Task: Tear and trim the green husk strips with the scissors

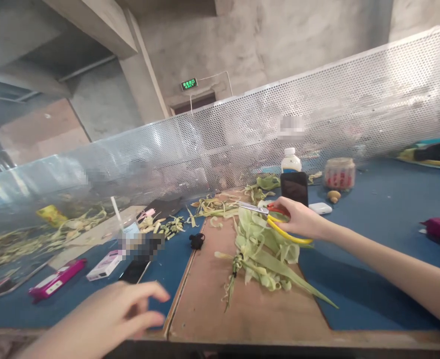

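Beyond right hand (pixel 297 218) around scissors (pixel 266 210), a jar (pixel 340 173), contents unclear; left hand (pixel 124 305) loosely spread.

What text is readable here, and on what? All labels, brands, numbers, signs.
"EXIT": green lit sign on the wall; the characters above it are too small to read surely.
Unreadable: red marks on the clear jar; print on the pale box; the white label on the left magenta packet.
No other word, brand or number can be made out.
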Available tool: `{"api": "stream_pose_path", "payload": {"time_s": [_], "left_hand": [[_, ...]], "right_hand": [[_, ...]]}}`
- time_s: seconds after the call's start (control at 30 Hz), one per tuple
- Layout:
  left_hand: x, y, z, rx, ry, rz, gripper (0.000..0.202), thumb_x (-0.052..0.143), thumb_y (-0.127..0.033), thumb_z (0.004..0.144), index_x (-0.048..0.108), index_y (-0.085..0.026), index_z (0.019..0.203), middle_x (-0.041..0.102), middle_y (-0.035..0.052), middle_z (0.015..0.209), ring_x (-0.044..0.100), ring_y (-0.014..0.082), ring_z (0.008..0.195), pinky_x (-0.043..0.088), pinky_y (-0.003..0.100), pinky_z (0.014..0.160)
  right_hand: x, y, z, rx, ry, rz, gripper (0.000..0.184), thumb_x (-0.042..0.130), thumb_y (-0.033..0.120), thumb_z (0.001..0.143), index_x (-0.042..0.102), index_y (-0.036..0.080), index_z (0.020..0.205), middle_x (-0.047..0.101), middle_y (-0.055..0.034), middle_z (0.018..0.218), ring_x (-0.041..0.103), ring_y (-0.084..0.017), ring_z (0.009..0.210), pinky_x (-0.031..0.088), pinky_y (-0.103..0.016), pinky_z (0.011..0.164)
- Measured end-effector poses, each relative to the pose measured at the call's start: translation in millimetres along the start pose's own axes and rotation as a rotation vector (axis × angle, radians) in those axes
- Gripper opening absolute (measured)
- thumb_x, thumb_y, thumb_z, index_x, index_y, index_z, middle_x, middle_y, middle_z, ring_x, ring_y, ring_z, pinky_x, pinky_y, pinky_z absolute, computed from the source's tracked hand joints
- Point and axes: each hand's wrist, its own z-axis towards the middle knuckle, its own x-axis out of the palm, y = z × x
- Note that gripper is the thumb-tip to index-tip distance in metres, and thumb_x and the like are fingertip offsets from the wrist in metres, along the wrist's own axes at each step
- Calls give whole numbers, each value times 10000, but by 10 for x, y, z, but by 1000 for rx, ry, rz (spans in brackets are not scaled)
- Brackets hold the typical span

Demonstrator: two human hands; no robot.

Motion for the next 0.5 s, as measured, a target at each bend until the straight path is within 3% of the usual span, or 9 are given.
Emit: {"api": "stream_pose_path", "payload": {"time_s": [0.1, 0.2, 0.33, 0.5], "left_hand": [[165, -611, 398, 226, -87, -13, 285, 451, -429, 776, 607, -284, 965, 635, -7, 865, 563, 125, 723, 413, 228, 679], [353, -911, 836, 432, -154, 8, 310, 430, -350, 809, 553, -283, 1086, 574, 27, 1026, 538, 163, 899, 400, 280, 795], [450, -909, 1230, 666, 7, -35, 322, 493, -352, 782, 571, -280, 1086, 560, 41, 1047, 526, 174, 932, 397, 294, 820], [401, -873, 1405, 712, 65, -103, 277, 474, -346, 797, 620, -251, 1011, 590, 44, 1000, 549, 147, 855, 406, 280, 789]], "right_hand": [[45, -36, -45, -2, 3, -41, 332, 556, 452, 653, 503, 209, 874, 586, -34, 803, 554, -172, 677, 410, -263, 587], [69, -97, -83, -7, 5, -86, 341, 556, 453, 653, 494, 217, 891, 582, -33, 832, 566, -175, 693, 418, -269, 592], [100, -144, -92, 4, -6, -149, 337, 543, 470, 664, 466, 220, 877, 570, -31, 854, 573, -175, 709, 422, -269, 585], [141, -115, -80, -11, 15, -129, 354, 534, 473, 681, 460, 231, 929, 566, -24, 905, 576, -165, 737, 427, -262, 608]]}}
